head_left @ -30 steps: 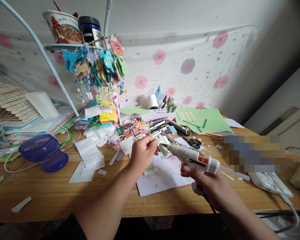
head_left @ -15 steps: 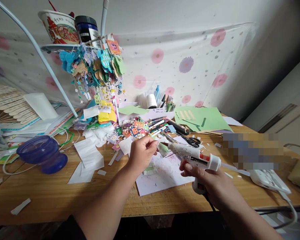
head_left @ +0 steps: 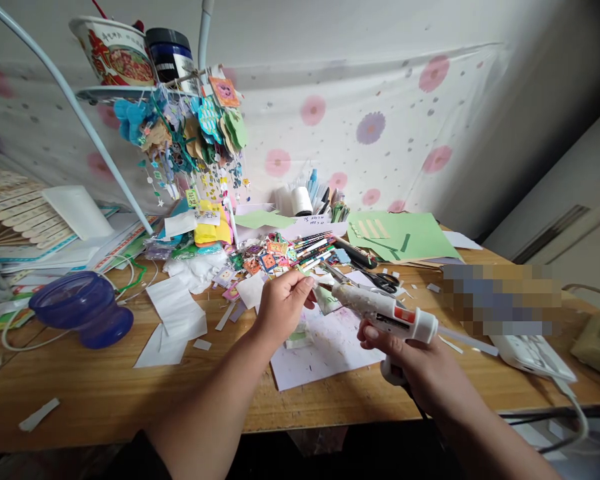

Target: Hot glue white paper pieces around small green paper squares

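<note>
Above the table [head_left: 105,387], the left hand [head_left: 280,303] pinches a paper scrap [head_left: 325,293]; the right hand [head_left: 410,360] grips a glue gun [head_left: 385,313].

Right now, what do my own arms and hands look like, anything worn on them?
Both forearms are bare. The left hand and right hand show no gloves, and no rings or watch that I can see. A dark sleeve edge shows near the left elbow.

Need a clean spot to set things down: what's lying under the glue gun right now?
Below the glue gun, held in the right hand, lies a speckled white paper sheet on the wooden table. The hand and gun cover the sheet's right part; black scissors lie just behind.
</note>
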Available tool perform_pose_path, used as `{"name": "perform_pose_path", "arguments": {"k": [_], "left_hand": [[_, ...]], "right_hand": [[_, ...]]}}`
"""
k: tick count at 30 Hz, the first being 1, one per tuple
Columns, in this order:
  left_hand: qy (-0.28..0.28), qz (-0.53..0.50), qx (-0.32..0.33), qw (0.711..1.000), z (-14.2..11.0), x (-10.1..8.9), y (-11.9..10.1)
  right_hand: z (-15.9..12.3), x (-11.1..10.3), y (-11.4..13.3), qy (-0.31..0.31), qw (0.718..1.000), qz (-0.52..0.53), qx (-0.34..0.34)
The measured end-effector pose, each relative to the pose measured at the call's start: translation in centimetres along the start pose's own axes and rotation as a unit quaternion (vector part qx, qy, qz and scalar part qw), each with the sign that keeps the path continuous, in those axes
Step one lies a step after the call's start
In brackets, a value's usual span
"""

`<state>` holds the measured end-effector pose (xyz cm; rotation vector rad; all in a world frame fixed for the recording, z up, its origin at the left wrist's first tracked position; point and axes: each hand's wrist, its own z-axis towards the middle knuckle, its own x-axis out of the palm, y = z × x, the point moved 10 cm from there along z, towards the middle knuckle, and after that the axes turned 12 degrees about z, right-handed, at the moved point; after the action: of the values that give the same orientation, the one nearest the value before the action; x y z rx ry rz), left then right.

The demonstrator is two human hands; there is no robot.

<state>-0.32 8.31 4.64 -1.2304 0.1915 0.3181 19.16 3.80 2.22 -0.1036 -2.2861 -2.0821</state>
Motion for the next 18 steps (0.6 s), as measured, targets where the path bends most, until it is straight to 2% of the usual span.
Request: {"name": "perform_pose_path", "arguments": {"k": [7, 10, 14, 18], "left_hand": [[0.004, -0.007, -0.010, 1.000, 0.0, 0.2, 0.4], [0.000, -0.005, -0.016, 1.000, 0.0, 0.1, 0.4], [0.003, 0.002, -0.008, 1.000, 0.1, -0.1, 0.1], [0.011, 0.020, 0.010, 1.000, 0.2, -0.1, -0.3]], "right_hand": [[0.6, -0.5, -0.4, 0.005, 0.997, -0.080, -0.011], [1.0, -1.3, -1.0, 0.012, 0.996, -0.086, 0.003], [1.4, -2.2, -1.3, 0.034, 0.999, -0.023, -0.003], [1.7, -1.6, -1.4, 0.080, 0.995, 0.064, 0.016]]}}
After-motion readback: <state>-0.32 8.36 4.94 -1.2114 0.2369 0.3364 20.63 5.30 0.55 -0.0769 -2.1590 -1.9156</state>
